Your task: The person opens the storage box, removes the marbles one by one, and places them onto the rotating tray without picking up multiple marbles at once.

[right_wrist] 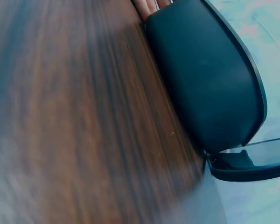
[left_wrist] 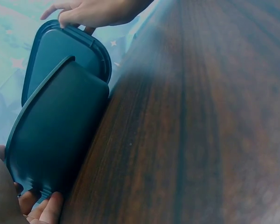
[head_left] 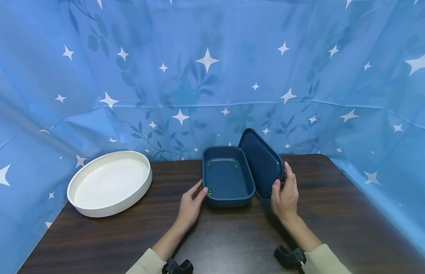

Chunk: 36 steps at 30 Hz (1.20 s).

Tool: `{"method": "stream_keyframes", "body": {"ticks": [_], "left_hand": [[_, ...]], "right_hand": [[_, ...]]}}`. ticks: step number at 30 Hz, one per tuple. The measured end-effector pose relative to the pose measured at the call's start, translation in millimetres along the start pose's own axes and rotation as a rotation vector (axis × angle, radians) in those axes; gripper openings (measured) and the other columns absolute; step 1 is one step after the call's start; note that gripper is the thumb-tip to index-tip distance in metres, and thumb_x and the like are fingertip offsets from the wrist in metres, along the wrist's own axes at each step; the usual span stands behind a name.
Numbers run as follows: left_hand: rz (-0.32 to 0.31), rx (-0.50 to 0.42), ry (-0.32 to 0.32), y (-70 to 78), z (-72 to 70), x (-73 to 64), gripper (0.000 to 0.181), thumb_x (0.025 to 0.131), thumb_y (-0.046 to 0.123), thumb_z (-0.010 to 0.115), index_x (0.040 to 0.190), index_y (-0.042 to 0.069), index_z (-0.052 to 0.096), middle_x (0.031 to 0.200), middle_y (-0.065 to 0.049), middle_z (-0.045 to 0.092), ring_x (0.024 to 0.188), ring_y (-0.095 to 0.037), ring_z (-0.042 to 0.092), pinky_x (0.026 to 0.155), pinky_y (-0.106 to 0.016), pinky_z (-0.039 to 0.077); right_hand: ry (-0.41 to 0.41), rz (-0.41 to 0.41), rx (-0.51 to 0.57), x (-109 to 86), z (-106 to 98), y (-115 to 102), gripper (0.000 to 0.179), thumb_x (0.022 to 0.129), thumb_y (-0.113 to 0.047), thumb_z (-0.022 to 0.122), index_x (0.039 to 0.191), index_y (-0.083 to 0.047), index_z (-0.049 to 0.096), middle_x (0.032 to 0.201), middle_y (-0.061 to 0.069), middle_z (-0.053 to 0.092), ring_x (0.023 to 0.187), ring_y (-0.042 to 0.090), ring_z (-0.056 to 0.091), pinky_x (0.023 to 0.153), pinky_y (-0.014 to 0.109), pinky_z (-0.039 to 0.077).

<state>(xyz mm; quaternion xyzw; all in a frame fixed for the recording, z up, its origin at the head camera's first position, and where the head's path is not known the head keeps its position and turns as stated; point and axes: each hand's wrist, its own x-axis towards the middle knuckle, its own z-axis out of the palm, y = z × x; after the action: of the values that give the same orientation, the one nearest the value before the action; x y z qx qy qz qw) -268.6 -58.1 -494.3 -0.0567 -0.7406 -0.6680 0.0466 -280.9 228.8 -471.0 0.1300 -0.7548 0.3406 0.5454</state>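
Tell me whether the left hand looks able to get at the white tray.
Probably yes, once the left hand releases the blue box: only tabletop shows between it and the white tray.

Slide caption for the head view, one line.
Left hand holding a blue container, right hand holding a tilted blue lid beside it; round white tray to the left.

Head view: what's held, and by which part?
Right hand: blue lid, by its right edge. Left hand: blue rectangular container, by its left wall, toward the front.
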Motion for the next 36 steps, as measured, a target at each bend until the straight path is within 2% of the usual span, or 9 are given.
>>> {"method": "stream_keyframes", "body": {"ticks": [4,8,10,14,16,19,26,32,36], "left_hand": [[0.014,0.006,0.000,-0.6,0.4,-0.2,0.055,0.101,0.034,0.059,0.148,0.006,0.050,0.147,-0.018,0.056,0.130,-0.028,0.061,0.097,-0.033,0.055],[0.013,-0.001,0.001,0.1,0.6,-0.8,0.056,0.101,0.035,0.059,0.148,0.006,0.051,0.147,-0.018,0.056,0.130,-0.027,0.060,0.097,-0.033,0.055],[0.018,-0.002,0.000,0.6,0.7,-1.1,0.056,0.101,0.035,0.060,0.148,0.005,0.051,0.148,-0.018,0.056,0.130,-0.028,0.060,0.098,-0.034,0.055],[0.024,0.007,-0.004,1.5,1.0,-1.9,0.057,0.101,0.034,0.059,0.148,0.003,0.050,0.149,-0.019,0.054,0.131,-0.029,0.059,0.098,-0.034,0.054],[0.024,0.010,-0.005,1.4,1.0,-2.1,0.056,0.102,0.033,0.058,0.148,0.003,0.050,0.149,-0.020,0.054,0.132,-0.029,0.059,0.098,-0.034,0.054],[0.021,0.014,-0.006,0.1,1.1,-1.9,0.054,0.102,0.032,0.058,0.148,0.003,0.050,0.149,-0.019,0.054,0.132,-0.029,0.059,0.099,-0.034,0.054],[0.013,0.026,-0.010,-0.8,0.7,-1.9,0.056,0.103,0.032,0.056,0.152,0.008,0.046,0.152,-0.014,0.051,0.136,-0.027,0.055,0.100,-0.035,0.053],[0.017,0.030,-0.015,2.3,-0.2,-2.9,0.055,0.103,0.030,0.055,0.153,0.010,0.043,0.154,-0.013,0.049,0.140,-0.027,0.051,0.102,-0.038,0.052],[0.020,0.026,-0.010,2.4,-1.4,-3.5,0.054,0.103,0.029,0.055,0.153,0.011,0.044,0.154,-0.013,0.049,0.140,-0.027,0.051,0.103,-0.037,0.051]], "right_hand": [[-0.011,0.078,-0.012,0.7,-3,2,0.061,0.087,0.002,0.042,0.148,0.002,0.045,0.107,0.032,0.056,0.082,0.033,0.047,0.072,0.035,0.035],[-0.019,0.161,-0.006,2.3,-6,6,0.062,0.086,0.004,0.039,0.148,-0.001,0.047,0.111,0.033,0.056,0.084,0.033,0.046,0.074,0.035,0.033],[-0.008,0.203,0.005,3.6,-8,8,0.060,0.086,0.003,0.040,0.146,-0.001,0.049,0.114,0.032,0.058,0.086,0.030,0.048,0.076,0.033,0.034],[-0.002,0.253,0.012,7.0,-13,15,0.047,0.090,0.000,0.049,0.137,0.000,0.056,0.096,0.023,0.063,0.072,0.009,0.050,0.067,0.020,0.036],[-0.009,0.270,0.009,8.7,-16,19,0.042,0.090,0.000,0.053,0.131,0.001,0.058,0.085,0.017,0.060,0.062,-0.002,0.043,0.059,0.015,0.034],[-0.020,0.310,0.006,10.5,-19,26,0.040,0.087,0.003,0.056,0.127,0.001,0.061,0.082,0.010,0.059,0.058,-0.010,0.040,0.056,0.012,0.034],[-0.077,0.492,-0.021,8.7,-24,38,0.055,0.085,0.005,0.052,0.138,-0.010,0.061,0.074,-0.004,0.049,0.050,0.001,0.029,0.050,0.023,0.026],[-0.105,0.638,-0.061,7.4,-26,44,0.039,0.093,-0.011,0.062,0.131,-0.016,0.066,0.064,-0.016,0.051,0.043,0.004,0.031,0.046,0.026,0.028],[-0.176,0.707,-0.039,8.7,-29,48,0.037,0.093,-0.014,0.065,0.130,-0.013,0.064,0.059,-0.017,0.049,0.044,0.006,0.036,0.050,0.026,0.032]]}}
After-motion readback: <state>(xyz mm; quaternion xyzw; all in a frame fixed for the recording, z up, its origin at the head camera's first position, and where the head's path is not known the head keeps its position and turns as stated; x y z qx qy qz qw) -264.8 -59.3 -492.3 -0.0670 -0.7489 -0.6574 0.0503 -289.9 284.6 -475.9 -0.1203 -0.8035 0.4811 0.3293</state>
